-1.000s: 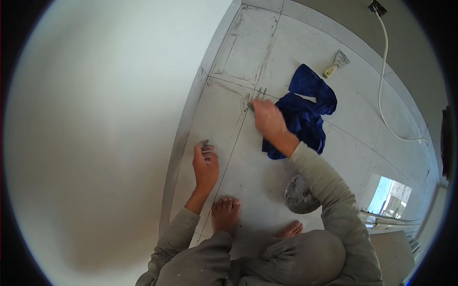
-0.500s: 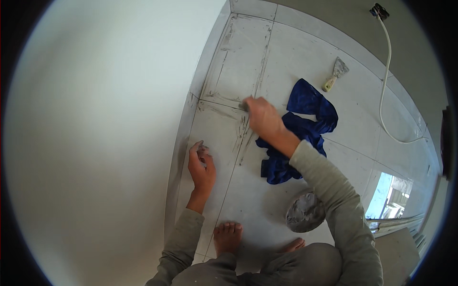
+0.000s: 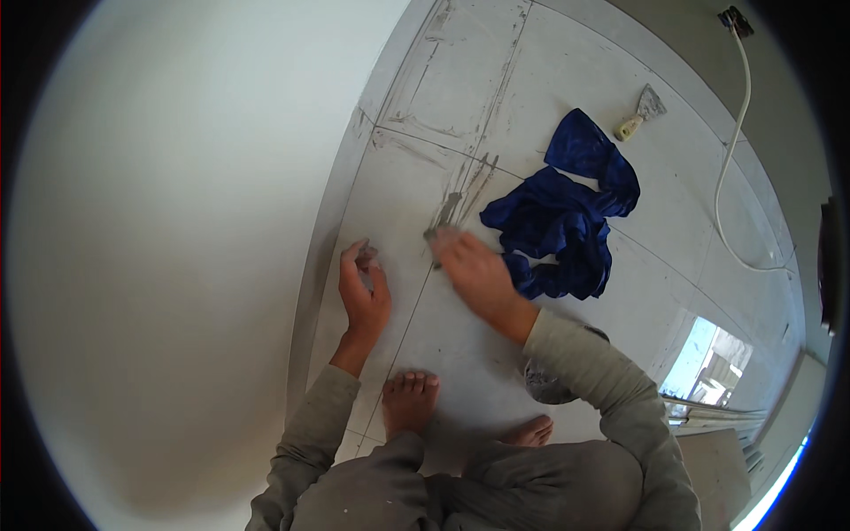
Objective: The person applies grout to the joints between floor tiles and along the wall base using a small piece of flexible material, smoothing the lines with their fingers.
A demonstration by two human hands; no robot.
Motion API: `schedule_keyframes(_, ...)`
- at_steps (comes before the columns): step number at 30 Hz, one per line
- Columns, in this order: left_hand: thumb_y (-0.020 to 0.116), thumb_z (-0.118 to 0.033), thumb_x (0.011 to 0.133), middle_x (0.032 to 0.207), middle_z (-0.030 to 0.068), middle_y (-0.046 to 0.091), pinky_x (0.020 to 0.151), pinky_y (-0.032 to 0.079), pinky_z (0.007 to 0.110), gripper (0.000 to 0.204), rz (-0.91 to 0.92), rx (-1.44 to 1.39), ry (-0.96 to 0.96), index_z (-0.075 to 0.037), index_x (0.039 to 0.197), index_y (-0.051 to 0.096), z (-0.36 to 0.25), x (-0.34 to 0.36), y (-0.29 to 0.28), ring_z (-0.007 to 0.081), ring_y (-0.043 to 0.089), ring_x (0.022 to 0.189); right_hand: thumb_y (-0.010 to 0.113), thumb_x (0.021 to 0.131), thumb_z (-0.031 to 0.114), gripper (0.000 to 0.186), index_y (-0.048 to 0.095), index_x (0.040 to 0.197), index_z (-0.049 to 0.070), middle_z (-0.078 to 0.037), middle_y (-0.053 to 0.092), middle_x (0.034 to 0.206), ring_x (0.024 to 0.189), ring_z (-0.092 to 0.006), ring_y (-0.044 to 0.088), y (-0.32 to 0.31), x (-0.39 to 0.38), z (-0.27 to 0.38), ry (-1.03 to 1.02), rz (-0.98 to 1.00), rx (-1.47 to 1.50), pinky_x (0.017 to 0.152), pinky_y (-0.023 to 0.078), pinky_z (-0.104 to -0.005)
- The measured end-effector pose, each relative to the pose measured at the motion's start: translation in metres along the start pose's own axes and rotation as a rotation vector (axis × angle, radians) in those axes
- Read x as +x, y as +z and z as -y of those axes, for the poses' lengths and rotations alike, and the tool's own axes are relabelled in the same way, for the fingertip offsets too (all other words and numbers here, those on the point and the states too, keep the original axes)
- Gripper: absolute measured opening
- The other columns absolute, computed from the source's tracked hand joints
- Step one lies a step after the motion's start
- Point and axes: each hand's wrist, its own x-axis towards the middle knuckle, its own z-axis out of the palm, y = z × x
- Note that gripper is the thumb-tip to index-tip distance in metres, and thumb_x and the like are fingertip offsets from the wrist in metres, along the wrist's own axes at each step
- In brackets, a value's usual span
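Observation:
My right hand point(image 3: 478, 274), a little blurred, presses a small grey flat piece point(image 3: 436, 237) against a joint between the pale floor tiles point(image 3: 416, 301); its exact kind is not clear. Fresh dark grey grout point(image 3: 450, 209) streaks the joint just beyond it. Curled beside the wall, my left hand point(image 3: 364, 296) holds what looks like a lump of grey paste point(image 3: 367, 276), partly hidden by the fingers. A round bowl point(image 3: 544, 382) of grey paste stands on the floor, mostly covered by my right forearm.
Dark blue crumpled cloth point(image 3: 553, 212) lies right of my right hand. Farther off is a putty knife point(image 3: 639, 113) with a pale handle. A white cable point(image 3: 726, 168) hangs from a wall box at the right. A white wall point(image 3: 195, 248) borders the left side. My bare feet point(image 3: 412, 403) are close by.
My right hand has drawn the grey piece toward me along the joint, where a thicker dark streak now shows. My left hand keeps its curled hold. The whole view has shifted slightly.

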Motion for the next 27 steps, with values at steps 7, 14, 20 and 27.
schedule_keyframes(7,0.052,-0.001,0.096,0.105,0.0153,0.060,0.085,0.050,0.037,0.035,0.071,0.154,-0.110,0.003,0.130,0.054,-0.004,-0.094,-0.063,0.0250,0.060,0.092,0.060,0.083,-0.002,0.025,0.069,0.106,0.002,-0.016,0.071,0.097,0.104,-0.0317,0.065,-0.010,0.022,-0.008,0.266,0.037,0.120,0.089,0.055,-0.0408)
schedule_keyframes(14,0.049,-0.001,0.097,0.106,0.0139,0.059,0.082,0.049,0.035,0.034,-0.003,0.216,-0.132,0.004,0.131,0.052,-0.017,-0.145,-0.096,0.0213,0.059,0.090,0.062,0.080,0.000,0.030,0.067,0.109,0.002,-0.014,0.071,0.104,0.101,-0.0298,0.065,0.023,0.019,-0.025,-0.066,-0.064,-0.256,0.087,0.055,-0.0390)
schedule_keyframes(20,0.048,-0.002,0.099,0.107,0.0127,0.059,0.081,0.049,0.033,0.035,-0.027,0.171,-0.140,0.003,0.133,0.049,-0.020,-0.156,-0.120,0.0185,0.058,0.087,0.056,0.083,-0.003,0.035,0.068,0.113,0.008,-0.018,0.071,0.100,0.092,-0.0380,0.067,0.011,-0.007,0.030,0.317,0.227,0.240,0.085,0.056,-0.0443)
schedule_keyframes(27,0.049,-0.002,0.098,0.107,0.0132,0.060,0.080,0.051,0.034,0.035,-0.056,0.075,-0.200,0.004,0.132,0.051,-0.025,-0.166,-0.114,0.0190,0.059,0.088,0.057,0.084,0.001,0.027,0.068,0.108,0.001,-0.019,0.070,0.099,0.099,-0.0363,0.067,-0.001,0.058,-0.069,0.075,-0.104,-0.273,0.090,0.054,-0.0440)
